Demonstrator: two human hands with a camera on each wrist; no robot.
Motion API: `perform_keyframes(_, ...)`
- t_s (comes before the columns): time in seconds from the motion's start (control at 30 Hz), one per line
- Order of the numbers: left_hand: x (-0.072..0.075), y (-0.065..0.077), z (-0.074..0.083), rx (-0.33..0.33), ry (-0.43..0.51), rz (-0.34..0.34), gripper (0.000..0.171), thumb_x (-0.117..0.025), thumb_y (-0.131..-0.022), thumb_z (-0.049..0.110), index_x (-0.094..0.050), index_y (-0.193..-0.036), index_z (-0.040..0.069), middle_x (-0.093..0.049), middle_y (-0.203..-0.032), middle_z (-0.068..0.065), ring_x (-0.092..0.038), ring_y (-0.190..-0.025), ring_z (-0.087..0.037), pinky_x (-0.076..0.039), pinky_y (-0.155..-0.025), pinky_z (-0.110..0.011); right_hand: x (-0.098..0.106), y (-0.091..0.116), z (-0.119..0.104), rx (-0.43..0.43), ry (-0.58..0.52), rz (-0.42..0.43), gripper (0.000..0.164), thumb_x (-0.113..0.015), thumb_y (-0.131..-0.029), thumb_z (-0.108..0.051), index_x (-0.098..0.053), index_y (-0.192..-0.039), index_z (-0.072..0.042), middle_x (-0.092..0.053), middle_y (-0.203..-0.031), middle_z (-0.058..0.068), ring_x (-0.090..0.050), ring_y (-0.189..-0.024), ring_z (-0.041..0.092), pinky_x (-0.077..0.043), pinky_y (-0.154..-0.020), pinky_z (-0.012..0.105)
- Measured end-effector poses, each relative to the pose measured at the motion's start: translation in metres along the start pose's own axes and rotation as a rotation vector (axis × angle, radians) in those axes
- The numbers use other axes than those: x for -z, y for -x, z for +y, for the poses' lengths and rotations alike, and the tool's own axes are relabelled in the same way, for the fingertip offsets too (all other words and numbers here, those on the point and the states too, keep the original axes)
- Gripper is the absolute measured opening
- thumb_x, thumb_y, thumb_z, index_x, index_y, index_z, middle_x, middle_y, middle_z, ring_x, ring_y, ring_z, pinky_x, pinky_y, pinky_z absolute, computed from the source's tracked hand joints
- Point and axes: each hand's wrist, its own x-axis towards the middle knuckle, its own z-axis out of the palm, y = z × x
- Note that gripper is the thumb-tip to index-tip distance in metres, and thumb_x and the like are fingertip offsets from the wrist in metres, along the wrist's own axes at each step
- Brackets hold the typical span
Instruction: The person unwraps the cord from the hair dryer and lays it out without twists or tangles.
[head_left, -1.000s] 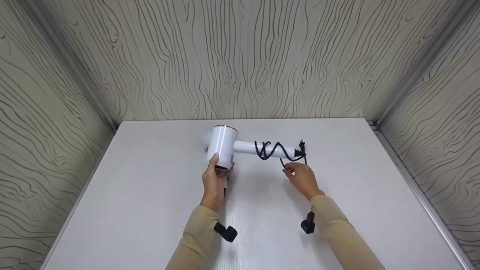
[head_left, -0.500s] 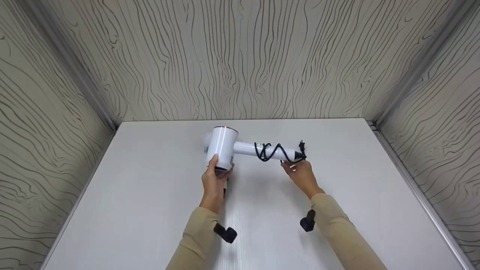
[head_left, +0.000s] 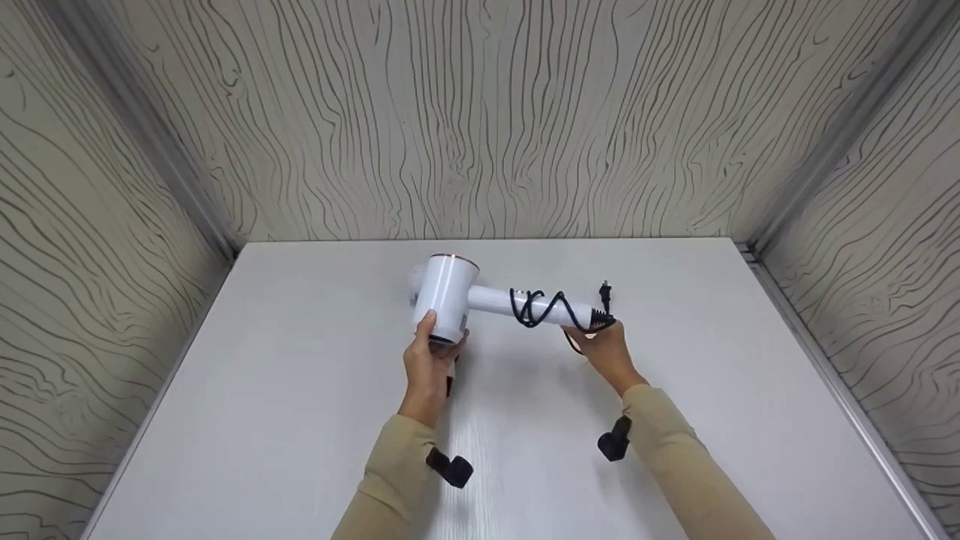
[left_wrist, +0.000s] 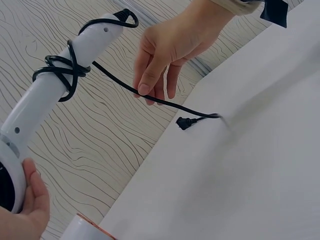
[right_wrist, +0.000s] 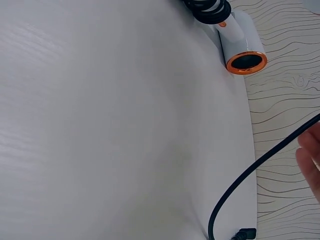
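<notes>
A white hair dryer (head_left: pixel 448 292) is held above the table, its handle pointing right. My left hand (head_left: pixel 426 371) grips the barrel at its lower end, thumb on the near side. A black cord (left_wrist: pixel 172 104) winds loosely round the handle and trails off its end. Below the handle's end, my right hand (head_left: pixel 611 356) pinches this cord between thumb and fingers, as the left wrist view shows. The cord's plug (left_wrist: pixel 184 123) hangs free past the right hand's fingers.
A second white hair dryer (right_wrist: pixel 245 42) with an orange rim lies on the white table (head_left: pixel 300 420), its black cord (right_wrist: pixel 210 10) coiled round it. In the head view it is mostly hidden behind the held one. Wood-grain panels (head_left: pixel 465 120) stand round the table.
My right hand has risen slightly towards the handle, still with the cord. The handle's end has dipped a little. The left hand keeps its grip on the hair dryer.
</notes>
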Motion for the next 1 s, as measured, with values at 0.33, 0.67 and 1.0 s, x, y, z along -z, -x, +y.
perform_keyframes(0.33, 0.002, 0.001, -0.001, 0.016, -0.040, -0.013, 0.067, -0.044, -0.095, 0.051, -0.034, -0.142, 0.004, -0.049, -0.134, -0.018, -0.063, -0.111, -0.026, -0.048, -0.107, -0.044, 0.000, -0.001, -0.005, -0.149, -0.029, -0.014, 0.008, -0.070, -0.081, 0.000, -0.069, -0.081, 0.007, -0.073, -0.079, 0.020, -0.050, -0.063, -0.008, -0.047, -0.064, 0.010)
perform_keyframes(0.67, 0.009, -0.002, 0.001, 0.003, -0.082, -0.004, 0.064, -0.043, -0.095, 0.050, -0.040, -0.138, 0.002, -0.055, -0.124, -0.015, -0.064, -0.100, -0.017, -0.055, -0.095, -0.034, 0.009, -0.002, 0.001, 0.286, 0.115, -0.022, 0.014, -0.068, -0.077, 0.010, -0.070, -0.090, 0.006, -0.074, -0.085, 0.018, -0.070, -0.078, 0.027, -0.059, -0.071, 0.030)
perform_keyframes(1.0, 0.012, -0.005, 0.003, 0.003, -0.113, -0.011, 0.060, -0.046, -0.095, 0.042, -0.044, -0.134, -0.004, -0.060, -0.108, -0.008, -0.063, -0.085, -0.012, -0.056, -0.085, -0.030, 0.023, -0.005, 0.002, 0.208, 0.134, -0.079, 0.010, -0.069, -0.081, 0.006, -0.071, -0.091, 0.006, -0.074, -0.082, 0.016, -0.070, -0.075, 0.029, -0.059, -0.067, 0.028)
